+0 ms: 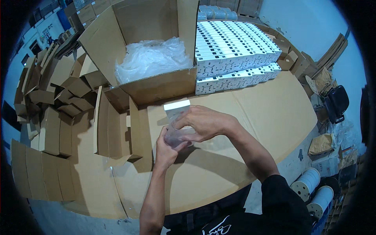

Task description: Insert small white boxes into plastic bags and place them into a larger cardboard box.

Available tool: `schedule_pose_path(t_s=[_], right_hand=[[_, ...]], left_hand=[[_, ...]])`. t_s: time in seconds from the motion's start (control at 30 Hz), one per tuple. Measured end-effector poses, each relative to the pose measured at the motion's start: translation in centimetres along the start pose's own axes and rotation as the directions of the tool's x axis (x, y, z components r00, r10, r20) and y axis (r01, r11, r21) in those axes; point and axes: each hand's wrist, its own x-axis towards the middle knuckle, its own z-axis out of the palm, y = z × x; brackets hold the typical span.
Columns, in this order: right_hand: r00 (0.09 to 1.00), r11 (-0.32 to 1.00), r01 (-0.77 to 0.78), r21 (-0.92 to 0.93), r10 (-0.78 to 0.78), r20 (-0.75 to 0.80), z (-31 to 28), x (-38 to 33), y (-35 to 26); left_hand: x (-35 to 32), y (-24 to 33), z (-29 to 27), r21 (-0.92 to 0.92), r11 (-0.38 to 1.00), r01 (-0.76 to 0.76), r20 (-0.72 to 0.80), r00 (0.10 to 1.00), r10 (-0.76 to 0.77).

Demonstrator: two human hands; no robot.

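Over the cardboard-covered table, a small white box-like item (177, 105) stands up between my hands, its lower part in a translucent plastic bag (172, 137). My left hand (166, 152) is closed round the bag from below. From the right, my right hand (205, 122) curls over the item and the bag, its fingers and thumb pinching them. My fingers hide much of the item, so its full shape does not show. Just left of my hands lies an open, narrow cardboard box (117, 127).
A large open carton (156, 84) holding crumpled clear plastic bags (152, 58) stands ahead. Beside it, white printed boxes (235, 55) are stacked in rows. Open brown boxes (55, 129) crowd the left. Cable spools (306, 183) stand low on the right.
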Motion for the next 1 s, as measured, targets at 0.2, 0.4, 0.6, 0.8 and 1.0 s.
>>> schedule_pose_path(t_s=[0.2, 0.4, 0.6, 0.8, 1.0], right_hand=[[0.999, 1.000, -0.024, 0.000, 0.024, 0.039, -0.2, 0.4, 0.1], [0.921, 0.956, -0.231, 0.181, 0.275, -0.276, -0.8, 0.6, -0.3], [0.547, 0.698, 0.218, 0.682, 0.492, -0.677, 3.7, -1.0, 5.8], [0.752, 0.577, 0.013, 0.817, 0.533, -0.388, 7.8, -2.2, 7.2], [0.738, 0.597, 0.000, 0.802, 0.541, -0.403, 8.4, -1.4, 7.9]], left_hand=[[0.0, 0.4, 0.3, -0.076, 0.992, 0.099, 0.075, 0.993, -0.093], [0.1, 0.5, 0.1, 0.038, 0.999, -0.002, 0.063, 0.998, 0.000], [0.1, 1.2, -0.2, -0.096, 0.980, 0.175, 0.080, 0.983, -0.168], [0.5, 0.6, -1.1, -0.096, 0.984, 0.147, 0.023, 0.989, -0.146], [0.4, 0.8, -2.0, -0.093, 0.974, 0.207, 0.023, 0.978, -0.205]])
